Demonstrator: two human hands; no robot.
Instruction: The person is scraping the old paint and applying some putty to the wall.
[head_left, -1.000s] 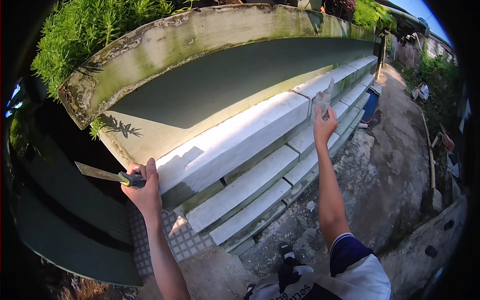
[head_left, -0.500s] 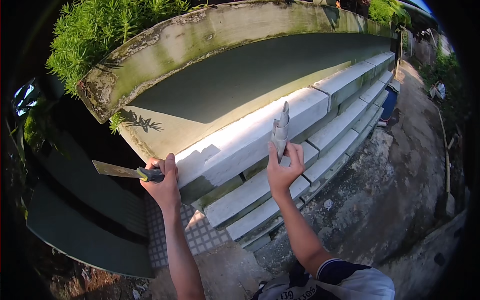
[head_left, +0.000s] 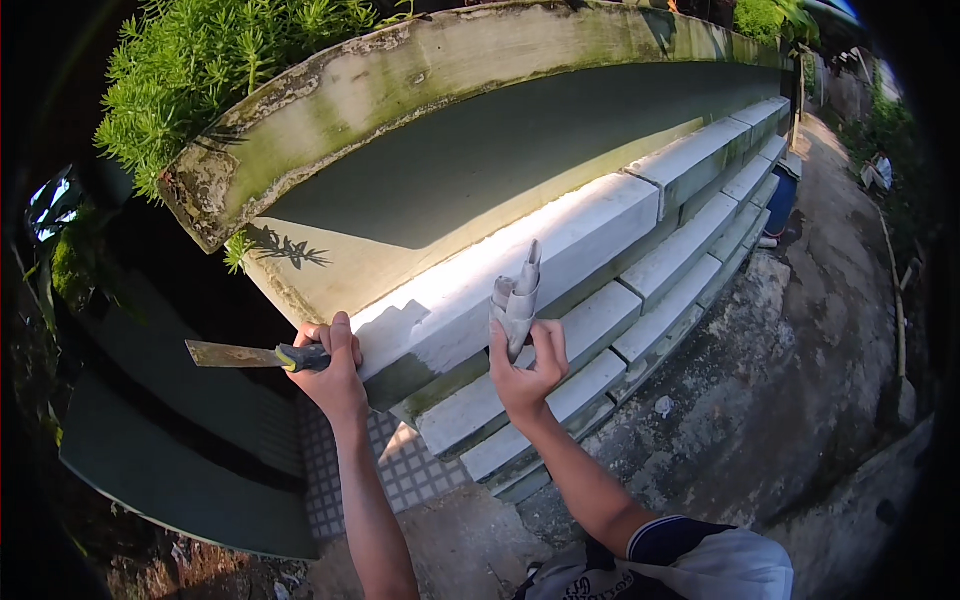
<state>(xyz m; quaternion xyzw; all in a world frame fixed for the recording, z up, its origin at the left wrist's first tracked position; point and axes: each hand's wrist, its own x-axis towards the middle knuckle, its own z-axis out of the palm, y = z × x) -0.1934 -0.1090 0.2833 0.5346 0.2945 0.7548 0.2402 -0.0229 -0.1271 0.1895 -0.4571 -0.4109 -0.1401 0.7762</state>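
Observation:
My left hand (head_left: 331,368) is closed round the dark handle of a putty knife (head_left: 235,355), which has a yellow-green patch near its long, stained blade. The blade points left, away from the wall, and my fingers are at the near end of the white top ledge (head_left: 500,265). In my right hand (head_left: 528,378) is a loosely rolled grey-white sheet (head_left: 517,298), pinched at its lower end. The roll stands upright with uneven, pointed layers at its top, in front of the ledge. Whether it is paper or another sheet material, I cannot tell.
Below the ledge, stepped white blocks (head_left: 590,325) run along the wall to the far right. A mossy concrete planter (head_left: 400,85) with green plants (head_left: 190,80) overhangs it. Grey tiles (head_left: 400,470) lie below, a dark green panel (head_left: 180,460) at left, a rough path (head_left: 820,290) at right.
My right hand has moved left and slightly down with the rolled sheet, and the roll has turned a little. My left hand with the putty knife has barely shifted.

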